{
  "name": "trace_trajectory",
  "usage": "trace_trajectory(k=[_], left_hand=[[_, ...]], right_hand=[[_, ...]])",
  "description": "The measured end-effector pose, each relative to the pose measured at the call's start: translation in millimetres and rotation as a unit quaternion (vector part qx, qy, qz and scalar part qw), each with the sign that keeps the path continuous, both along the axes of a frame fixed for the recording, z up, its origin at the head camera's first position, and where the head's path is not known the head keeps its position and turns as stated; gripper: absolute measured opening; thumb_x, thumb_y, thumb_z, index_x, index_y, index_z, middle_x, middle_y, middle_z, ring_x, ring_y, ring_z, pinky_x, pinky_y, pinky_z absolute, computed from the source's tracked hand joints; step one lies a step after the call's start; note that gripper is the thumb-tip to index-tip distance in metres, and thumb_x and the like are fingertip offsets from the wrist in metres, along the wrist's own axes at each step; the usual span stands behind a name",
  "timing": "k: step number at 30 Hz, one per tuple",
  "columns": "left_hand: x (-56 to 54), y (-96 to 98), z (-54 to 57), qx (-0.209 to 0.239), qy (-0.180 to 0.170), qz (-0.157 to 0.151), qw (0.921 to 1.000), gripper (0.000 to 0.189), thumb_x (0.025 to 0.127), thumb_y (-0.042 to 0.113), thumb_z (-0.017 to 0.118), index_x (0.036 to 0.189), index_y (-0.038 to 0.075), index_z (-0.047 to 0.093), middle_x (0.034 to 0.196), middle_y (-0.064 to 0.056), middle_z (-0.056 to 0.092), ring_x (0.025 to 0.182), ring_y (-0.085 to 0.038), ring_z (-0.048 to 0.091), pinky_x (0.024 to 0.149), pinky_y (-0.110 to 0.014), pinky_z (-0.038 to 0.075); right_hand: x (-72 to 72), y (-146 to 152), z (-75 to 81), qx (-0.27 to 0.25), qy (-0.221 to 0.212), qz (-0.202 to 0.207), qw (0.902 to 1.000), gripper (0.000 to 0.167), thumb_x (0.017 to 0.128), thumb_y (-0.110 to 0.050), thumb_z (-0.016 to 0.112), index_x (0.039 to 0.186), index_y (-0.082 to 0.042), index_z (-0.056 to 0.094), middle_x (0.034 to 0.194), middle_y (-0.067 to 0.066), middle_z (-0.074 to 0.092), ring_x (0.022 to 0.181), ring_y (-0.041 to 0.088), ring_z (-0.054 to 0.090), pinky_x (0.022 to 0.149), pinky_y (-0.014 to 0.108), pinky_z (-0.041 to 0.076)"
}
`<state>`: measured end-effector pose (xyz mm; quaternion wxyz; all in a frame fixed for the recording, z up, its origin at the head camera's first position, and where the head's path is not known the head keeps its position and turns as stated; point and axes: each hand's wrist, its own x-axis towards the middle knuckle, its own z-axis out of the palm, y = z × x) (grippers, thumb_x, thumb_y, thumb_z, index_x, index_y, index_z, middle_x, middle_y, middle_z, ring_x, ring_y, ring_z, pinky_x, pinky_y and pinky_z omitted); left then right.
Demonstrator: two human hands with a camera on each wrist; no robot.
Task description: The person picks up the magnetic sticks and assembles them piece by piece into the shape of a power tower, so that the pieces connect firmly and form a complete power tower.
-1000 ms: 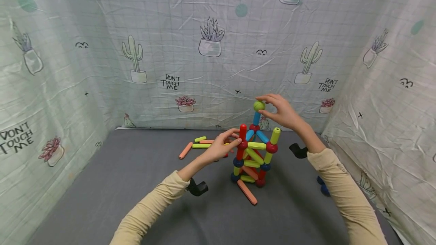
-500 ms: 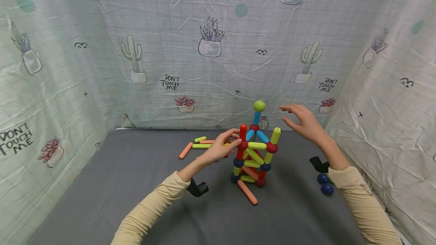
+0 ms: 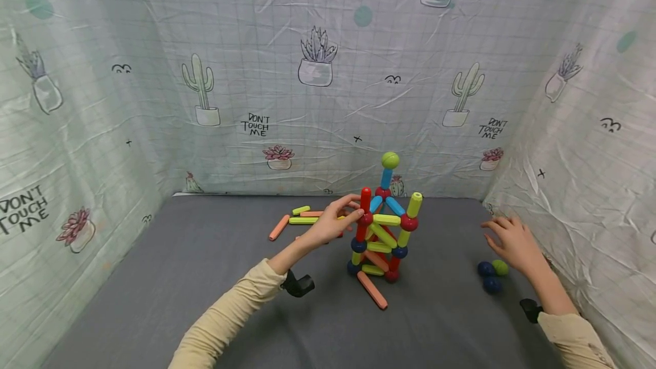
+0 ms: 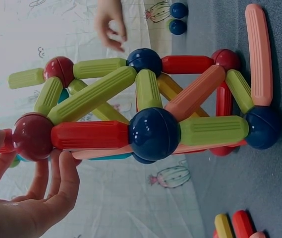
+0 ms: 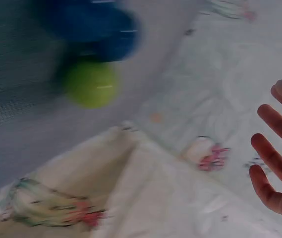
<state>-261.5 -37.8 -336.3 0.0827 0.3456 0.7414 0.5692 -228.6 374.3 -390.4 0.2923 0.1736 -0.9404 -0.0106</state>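
Leaving the top ball (image 3: 390, 160) behind, the right hand (image 3: 512, 244) has swung out and down to the far right, where it hangs just above and beside two blue balls (image 3: 492, 285) and a loose green ball (image 3: 500, 267). Its fingers are loosely bent, spread apart, and hold nothing. A second ago those fingers were at the top ball, which now sits unaided on its upright blue stick (image 3: 386, 178), so that joint seems to bear itself. The left hand (image 3: 333, 222) has not shifted: thumb and fingers are clamped on the tower (image 3: 383, 235) at its near left corner, around the red ball (image 3: 365, 218) and the foot of the upright red stick (image 3: 365, 198). The two hands are well apart, with the tower upright on the table (image 3: 205, 278), right of centre. My judgement is that the top piece is settled, the left hand is steadying the frame, and the right is free for another part. The right wrist view is too blurred to show more.
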Motion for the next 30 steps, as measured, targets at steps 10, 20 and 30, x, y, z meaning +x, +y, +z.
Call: trace_trajectory(k=[10, 20, 30], left_hand=[[-0.3, -0.5, 0.2, -0.007, -0.002, 0.002, 1.0000, 0.038, 0.094, 0.014, 0.044, 0.129, 0.002, 0.041, 0.117, -0.025, 0.050, 0.094, -0.038, 0.057, 0.066, -0.025, 0.052], [2.4, -1.4, 0.5, -0.011, 0.000, 0.001, 0.9999, 0.038, 0.094, 0.013, 0.044, 0.129, 0.001, 0.041, 0.117, -0.025, 0.050, 0.093, -0.040, 0.056, 0.065, -0.023, 0.050], [-16.1, 1.0, -22.9, -0.001, -0.004, -0.002, 1.0000, 0.039, 0.094, 0.016, 0.045, 0.131, 0.006, 0.040, 0.118, -0.022, 0.050, 0.093, -0.036, 0.058, 0.065, -0.027, 0.052]], right_hand=[[20.2, 16, -40.1, 0.047, -0.012, -0.029, 0.9984, 0.025, 0.066, -0.008, 0.072, 0.090, -0.009, 0.064, 0.085, 0.010, 0.058, 0.076, 0.031, 0.048, 0.057, 0.045, 0.033], [24.3, 18, -64.9, 0.052, -0.060, -0.024, 0.9965, 0.033, 0.069, -0.023, 0.073, 0.099, -0.012, 0.064, 0.091, 0.006, 0.060, 0.078, 0.027, 0.047, 0.058, 0.042, 0.032], [21.5, 13, -70.1, 0.049, -0.095, -0.018, 0.9941, 0.027, 0.068, -0.016, 0.074, 0.093, -0.011, 0.064, 0.088, 0.007, 0.058, 0.080, 0.027, 0.047, 0.057, 0.042, 0.032]])
